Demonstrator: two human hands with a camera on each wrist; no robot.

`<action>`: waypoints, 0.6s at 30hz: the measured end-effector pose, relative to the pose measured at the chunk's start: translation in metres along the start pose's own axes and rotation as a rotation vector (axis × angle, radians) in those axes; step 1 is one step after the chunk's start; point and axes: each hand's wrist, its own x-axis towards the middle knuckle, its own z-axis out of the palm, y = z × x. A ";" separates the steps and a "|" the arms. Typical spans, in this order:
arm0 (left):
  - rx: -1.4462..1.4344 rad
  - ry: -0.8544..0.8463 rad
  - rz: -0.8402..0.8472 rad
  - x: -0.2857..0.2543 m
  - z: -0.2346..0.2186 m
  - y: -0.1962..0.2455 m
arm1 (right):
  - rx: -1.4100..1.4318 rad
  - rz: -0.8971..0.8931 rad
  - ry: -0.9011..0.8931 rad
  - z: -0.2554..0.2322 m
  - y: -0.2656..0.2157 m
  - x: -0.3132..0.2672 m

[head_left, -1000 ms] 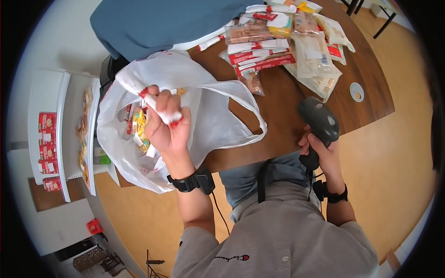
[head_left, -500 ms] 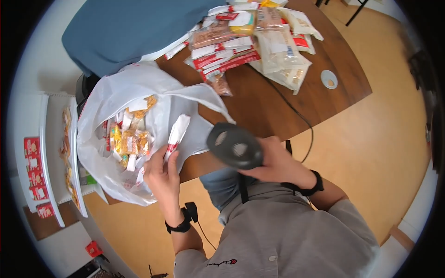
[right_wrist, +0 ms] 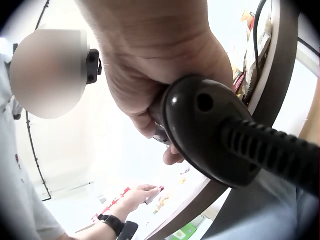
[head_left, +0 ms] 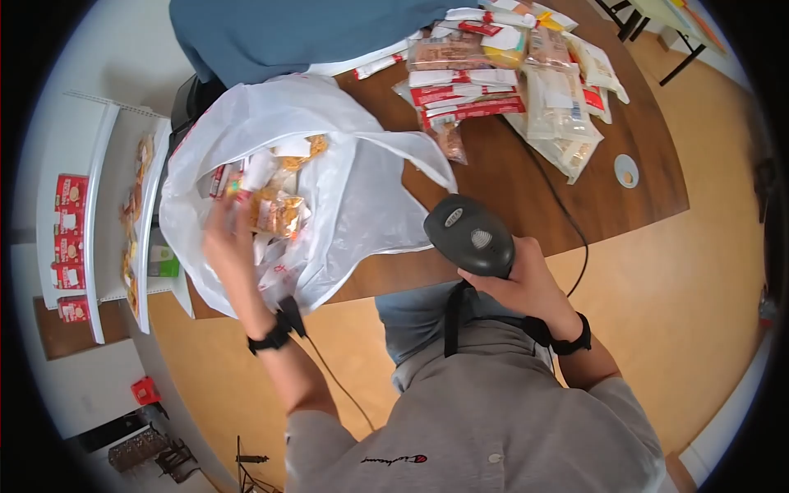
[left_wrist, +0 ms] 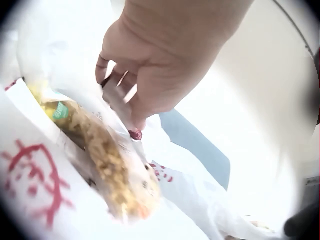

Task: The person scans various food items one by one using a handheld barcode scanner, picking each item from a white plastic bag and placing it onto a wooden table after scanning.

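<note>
My left hand (head_left: 230,251) reaches into the open mouth of a white plastic bag (head_left: 362,189). Between its thumb and fingers it pinches a slim white stick packet (left_wrist: 118,103) with a red end. Below the fingers lies a clear snack packet (left_wrist: 112,160) with yellowish contents. Several more packets, among them an orange-brown snack packet (head_left: 279,212), fill the bag. In my right hand (head_left: 530,283) I grip a dark barcode scanner (head_left: 468,238) by its handle, over the table's front edge. Its ribbed cable (right_wrist: 270,147) shows in the right wrist view.
Snack packets and stick packets (head_left: 468,99) are piled on the far part of the brown table (head_left: 485,164). Blue cloth (head_left: 312,37) lies behind the bag. Shelves (head_left: 107,205) with red boxes stand at left. A round cable grommet (head_left: 626,171) sits at the table's right.
My left hand has brought the stick packet from above the bag's near side down into it. The scanner came in from the right towards the packet, then drew slightly back from it.
</note>
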 end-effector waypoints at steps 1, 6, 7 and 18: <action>0.084 0.109 0.080 0.017 0.007 -0.012 | -0.052 0.029 0.033 -0.003 -0.002 -0.001; 0.067 0.203 0.096 0.017 -0.001 0.017 | 0.027 0.181 0.125 -0.018 0.005 -0.014; 0.065 0.168 0.048 -0.001 -0.003 0.024 | 0.111 0.249 0.147 -0.020 0.008 -0.016; -0.007 -0.133 0.161 -0.120 0.024 0.056 | 0.228 0.177 0.104 -0.012 0.012 0.003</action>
